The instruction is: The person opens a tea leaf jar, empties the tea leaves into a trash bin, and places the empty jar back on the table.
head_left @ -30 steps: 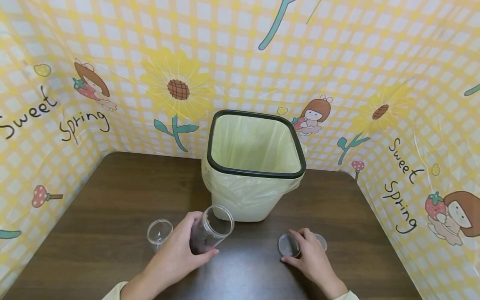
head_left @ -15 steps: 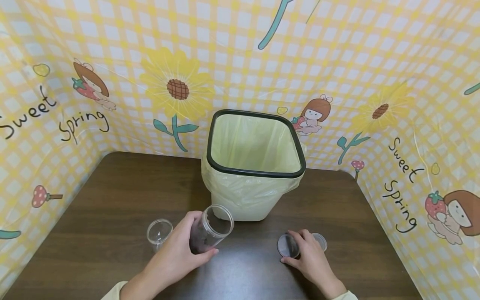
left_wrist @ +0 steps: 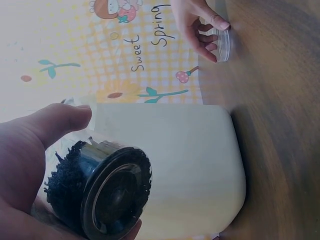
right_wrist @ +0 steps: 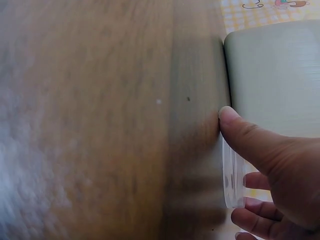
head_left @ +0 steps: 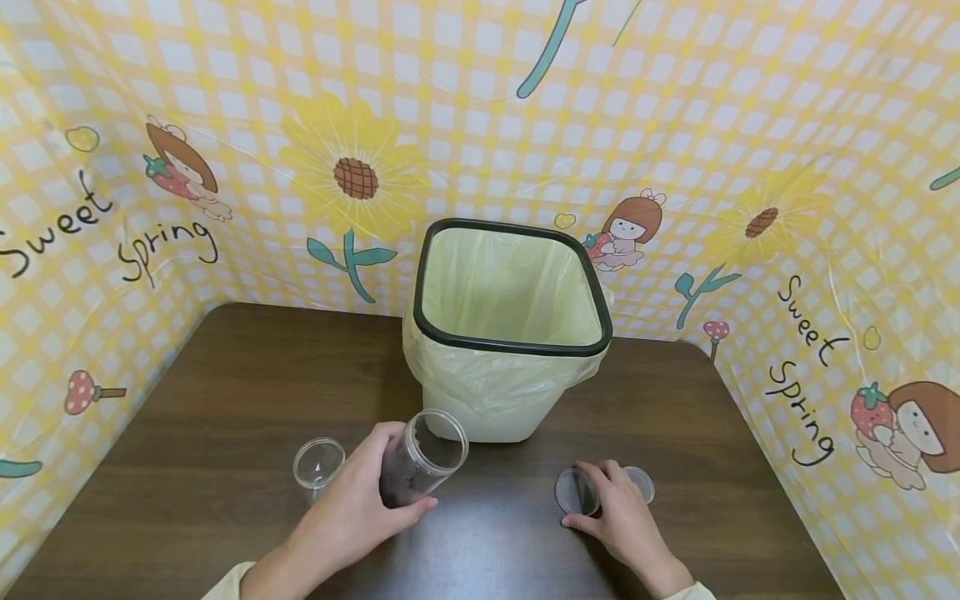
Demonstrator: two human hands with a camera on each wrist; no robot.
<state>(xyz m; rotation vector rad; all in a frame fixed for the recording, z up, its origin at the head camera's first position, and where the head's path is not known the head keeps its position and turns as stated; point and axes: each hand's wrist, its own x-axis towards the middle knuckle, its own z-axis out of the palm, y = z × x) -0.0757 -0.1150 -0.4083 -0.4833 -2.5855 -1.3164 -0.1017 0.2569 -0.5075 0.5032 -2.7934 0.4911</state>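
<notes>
My left hand grips a clear plastic jar, held tilted in front of the bin, its uncovered mouth up and to the right. Dark, dry shreds fill its lower part in the left wrist view. On the right of the table, my right hand pinches a round clear lid by its rim, between thumb and fingers. The lid lies flat at or just above the tabletop; which, I cannot tell. Partly behind that hand is a second clear lid.
A pale bin with a dark rim and a yellowish liner stands at the middle back of the brown table. Left of my left hand is another clear container, partly hidden by that wrist. Patterned cloth walls the table's back and sides.
</notes>
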